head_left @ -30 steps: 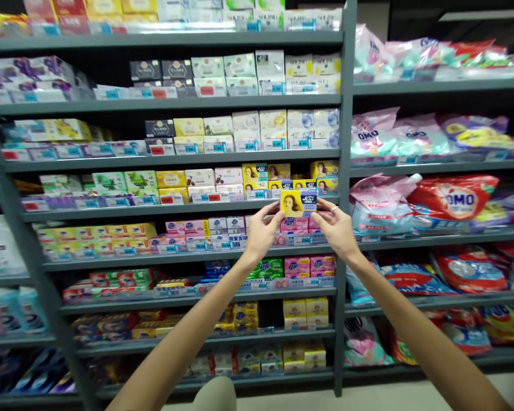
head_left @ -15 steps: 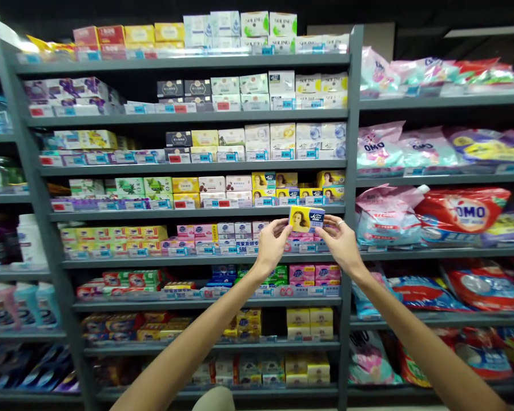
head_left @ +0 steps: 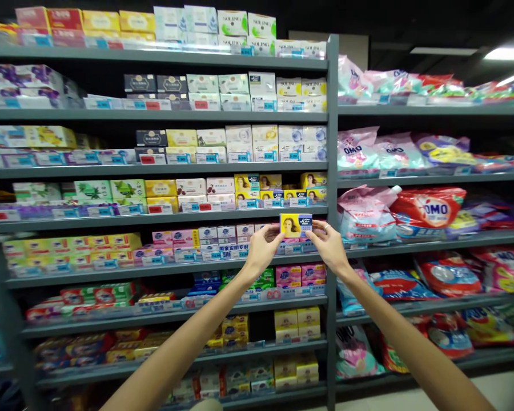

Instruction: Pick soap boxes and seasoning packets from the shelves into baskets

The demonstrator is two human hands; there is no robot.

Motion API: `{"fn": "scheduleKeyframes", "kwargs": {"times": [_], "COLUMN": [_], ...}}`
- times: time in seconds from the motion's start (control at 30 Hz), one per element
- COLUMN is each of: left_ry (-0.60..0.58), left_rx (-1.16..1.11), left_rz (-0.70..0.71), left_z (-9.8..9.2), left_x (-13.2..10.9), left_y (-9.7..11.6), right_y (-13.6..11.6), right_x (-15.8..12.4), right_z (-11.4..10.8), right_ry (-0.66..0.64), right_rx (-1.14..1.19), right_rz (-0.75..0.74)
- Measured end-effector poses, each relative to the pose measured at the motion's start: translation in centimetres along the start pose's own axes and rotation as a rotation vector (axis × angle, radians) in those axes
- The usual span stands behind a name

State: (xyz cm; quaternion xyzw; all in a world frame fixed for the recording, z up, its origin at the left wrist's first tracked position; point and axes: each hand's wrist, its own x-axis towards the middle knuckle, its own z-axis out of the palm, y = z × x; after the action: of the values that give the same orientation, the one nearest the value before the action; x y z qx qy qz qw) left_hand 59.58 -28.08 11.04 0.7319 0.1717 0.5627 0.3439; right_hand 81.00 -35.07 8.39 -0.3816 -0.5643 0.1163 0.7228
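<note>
Both left hand (head_left: 261, 249) and right hand (head_left: 330, 249) still grip the yellow box (head_left: 296, 225).

Shop: shelves (head_left: 154, 169) of priced soap boxes (head_left: 248, 137), detergent bags (head_left: 428, 206)

Two bare forearms stretch up from the bottom edge and meet just right of the frame's centre. The left arm rises on a diagonal from the lower centre-left, the right arm from the lower right corner, both extended well forward. The left hand (head_left: 263, 248) and right hand (head_left: 330, 248) face each other, palms turned inward. Thumbs and fingertips are closed in a pinch grip on opposite ends of a small yellow box (head_left: 296, 225).
</note>
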Motion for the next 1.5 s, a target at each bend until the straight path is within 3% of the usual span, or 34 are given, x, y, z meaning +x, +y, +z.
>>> {"fn": "scheduleKeyframes", "kwargs": {"times": [0.23, 0.4, 0.5, 0.7, 0.8, 1.1, 1.5], "left_ry": [-0.054, -0.05, 0.045, 0.222, 0.268, 0.234, 0.183], "left_rx": [0.098, 0.106, 0.122, 0.251, 0.314, 0.619, 0.745], "left_rz": [0.072, 0.127, 0.21, 0.323, 0.355, 0.46, 0.483], "left_z": [-1.8, -3.3, -3.8, -3.9, -4.0, -4.4, -4.0], "left_x": [0.4, 2.6, 5.9, 15.2, 17.4, 17.6, 18.4], "left_y": [0.2, 0.0, 0.0, -0.1, -0.9, -1.7, -2.3], "right_y": [0.9, 2.2, 1.6, -1.0, -0.8, 1.4, 1.3], "right_x": [0.5, 3.6, 7.1, 15.8, 18.2, 18.5, 20.8], "right_z": [0.6, 2.6, 4.3, 8.1, 9.4, 9.1, 9.7], "right_ry": [-0.015, 0.025, 0.073, 0.164, 0.179, 0.188, 0.203], "right_rx": [0.021, 0.027, -0.011, -0.064, -0.046, -0.167, -0.429], "right_rz": [-0.015, -0.058, -0.123, -0.258, -0.274, -0.317, -0.262]}}
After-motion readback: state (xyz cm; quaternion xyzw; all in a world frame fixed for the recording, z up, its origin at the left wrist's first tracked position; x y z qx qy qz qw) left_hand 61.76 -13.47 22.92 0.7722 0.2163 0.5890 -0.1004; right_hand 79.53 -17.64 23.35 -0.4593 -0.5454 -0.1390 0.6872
